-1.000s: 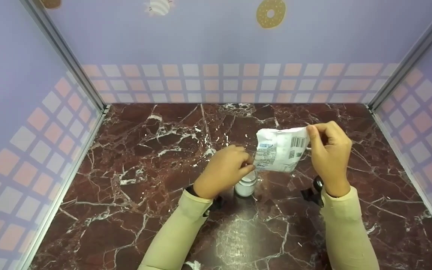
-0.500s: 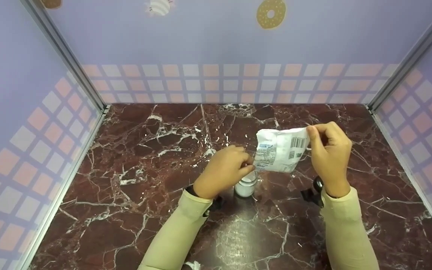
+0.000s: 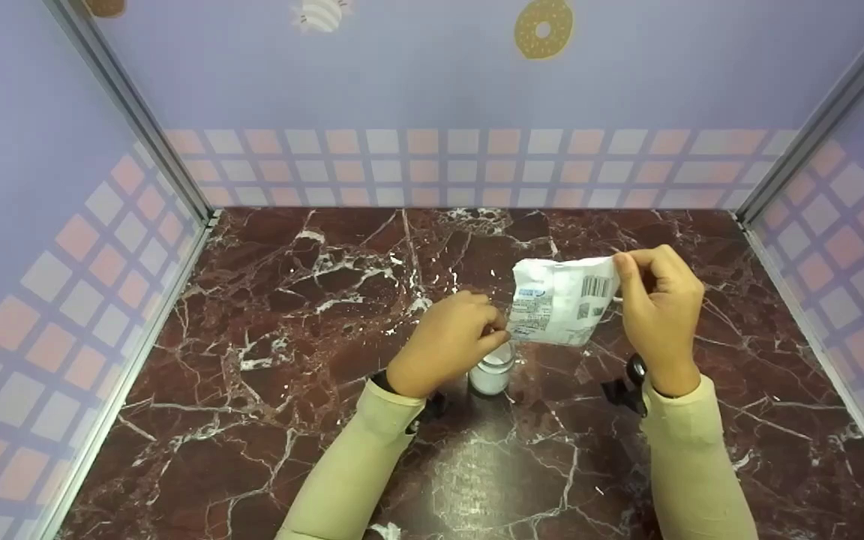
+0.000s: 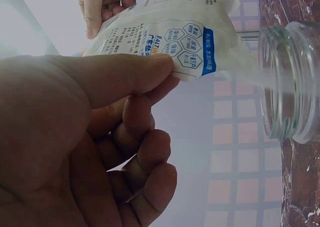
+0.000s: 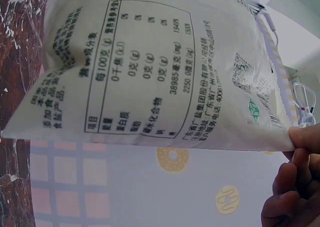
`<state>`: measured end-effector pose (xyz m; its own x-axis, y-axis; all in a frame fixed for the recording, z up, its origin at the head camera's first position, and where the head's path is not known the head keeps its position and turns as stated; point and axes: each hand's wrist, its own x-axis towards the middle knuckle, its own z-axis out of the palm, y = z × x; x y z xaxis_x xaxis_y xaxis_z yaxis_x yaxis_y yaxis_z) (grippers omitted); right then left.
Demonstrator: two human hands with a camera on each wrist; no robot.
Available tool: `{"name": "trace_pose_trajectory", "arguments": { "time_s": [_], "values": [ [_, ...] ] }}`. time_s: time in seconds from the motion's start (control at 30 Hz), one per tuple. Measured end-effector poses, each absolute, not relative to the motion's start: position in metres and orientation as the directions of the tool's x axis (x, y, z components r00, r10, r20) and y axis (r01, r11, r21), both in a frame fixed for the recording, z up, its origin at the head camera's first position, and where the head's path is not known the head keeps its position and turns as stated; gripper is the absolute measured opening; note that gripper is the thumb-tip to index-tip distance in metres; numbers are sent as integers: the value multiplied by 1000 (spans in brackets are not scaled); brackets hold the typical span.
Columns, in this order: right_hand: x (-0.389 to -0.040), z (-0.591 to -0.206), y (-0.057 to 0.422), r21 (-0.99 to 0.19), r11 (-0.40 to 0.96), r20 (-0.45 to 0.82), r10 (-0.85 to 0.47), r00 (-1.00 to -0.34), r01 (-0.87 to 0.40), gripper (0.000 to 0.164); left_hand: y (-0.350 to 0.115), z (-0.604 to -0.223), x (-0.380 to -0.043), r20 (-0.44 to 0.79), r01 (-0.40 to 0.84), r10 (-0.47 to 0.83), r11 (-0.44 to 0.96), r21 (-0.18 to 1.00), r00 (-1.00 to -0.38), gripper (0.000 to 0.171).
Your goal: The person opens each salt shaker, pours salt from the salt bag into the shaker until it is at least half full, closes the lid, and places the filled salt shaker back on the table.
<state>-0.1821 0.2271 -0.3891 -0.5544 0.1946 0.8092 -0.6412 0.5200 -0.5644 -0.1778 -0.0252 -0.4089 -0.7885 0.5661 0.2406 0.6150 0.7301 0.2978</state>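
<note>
I'm watching the left hand point(image 3: 447, 341) pinching the white packet point(image 3: 563, 300) by one edge; the right hand point(image 3: 663, 315) is pinching its upper corner, and it's hanging tilted just above the glass jar point(image 3: 492, 376).

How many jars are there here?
1: the jar stands on the table, beneath the bag, near the left hand. No other shows; something behind the bag may be hidden.

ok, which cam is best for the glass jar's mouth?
Left wrist. The glass jar is close there, its threaded mouth large with white material running in from the packet, though the right frame edge cuts it off. Head shows it small, the left hand over part of the top. Right wrist: I can't make it out.
</note>
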Motion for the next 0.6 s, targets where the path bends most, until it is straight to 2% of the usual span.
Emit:
{"name": "trace_pose_trajectory", "arguments": {
  "time_s": [0.6],
  "values": [
    [-179, -385, 224, -573, 519, 803, 197, -563, -635, 15, -24, -409, -179, 232, 613, 567, 733, 294, -790, 20]
  ]
}}
